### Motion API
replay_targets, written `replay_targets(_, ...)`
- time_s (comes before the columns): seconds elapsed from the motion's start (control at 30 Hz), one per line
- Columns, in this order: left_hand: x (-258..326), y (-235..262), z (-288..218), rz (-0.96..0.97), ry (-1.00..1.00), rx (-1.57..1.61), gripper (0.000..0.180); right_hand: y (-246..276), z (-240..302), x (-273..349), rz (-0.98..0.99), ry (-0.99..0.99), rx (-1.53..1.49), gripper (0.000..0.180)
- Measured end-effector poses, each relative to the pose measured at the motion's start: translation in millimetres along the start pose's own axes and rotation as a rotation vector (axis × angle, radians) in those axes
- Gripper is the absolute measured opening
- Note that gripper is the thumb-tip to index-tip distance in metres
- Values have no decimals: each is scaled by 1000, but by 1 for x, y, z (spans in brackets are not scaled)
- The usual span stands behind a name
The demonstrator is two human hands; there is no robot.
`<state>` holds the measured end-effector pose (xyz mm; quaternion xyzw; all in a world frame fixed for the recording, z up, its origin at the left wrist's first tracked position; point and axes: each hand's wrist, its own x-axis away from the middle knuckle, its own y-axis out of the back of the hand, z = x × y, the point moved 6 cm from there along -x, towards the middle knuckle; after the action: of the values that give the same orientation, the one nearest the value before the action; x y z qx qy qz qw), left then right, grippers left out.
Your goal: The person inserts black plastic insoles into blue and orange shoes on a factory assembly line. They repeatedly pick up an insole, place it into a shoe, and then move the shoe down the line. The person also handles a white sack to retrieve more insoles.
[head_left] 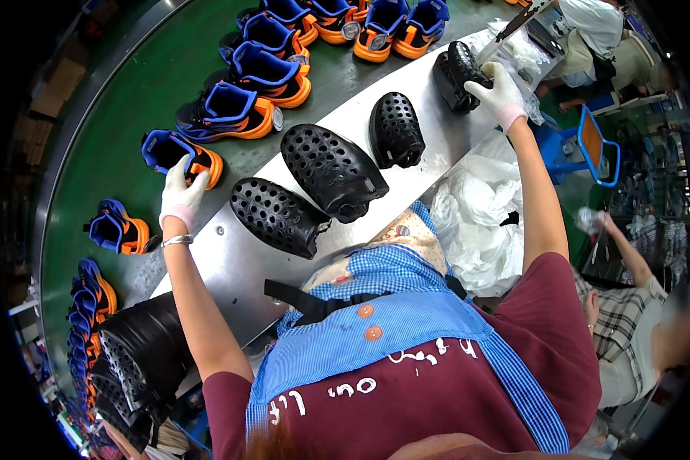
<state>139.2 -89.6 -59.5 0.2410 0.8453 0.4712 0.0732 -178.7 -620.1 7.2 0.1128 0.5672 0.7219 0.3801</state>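
Left hand (181, 193), in a white glove, grips the heel end of a blue-and-orange shoe (178, 154) lying on the green conveyor belt (130, 100). Right hand (500, 93), also gloved, closes on a black perforated shell (457, 74) at the far end of the metal workbench (238, 264). Three further black perforated shells (331, 170) lie in a row on the bench between the hands. More shoes (264, 73) line the belt beyond
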Motion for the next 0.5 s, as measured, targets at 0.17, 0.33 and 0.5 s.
replay_targets(0.17, 15, 40, -24, -309, -179, -194, 61, 24, 69, -4, -20, 92, -153, 57)
replay_targets(0.33, 25, 45, -98, -71, -255, 647, 70, 32, 244, 27, 61, 511, -591, 49)
replay_targets(0.5, 58, 25, -130, 369, -266, 1531, 57, 13, 368, 84, 418, 759, -714, 45)
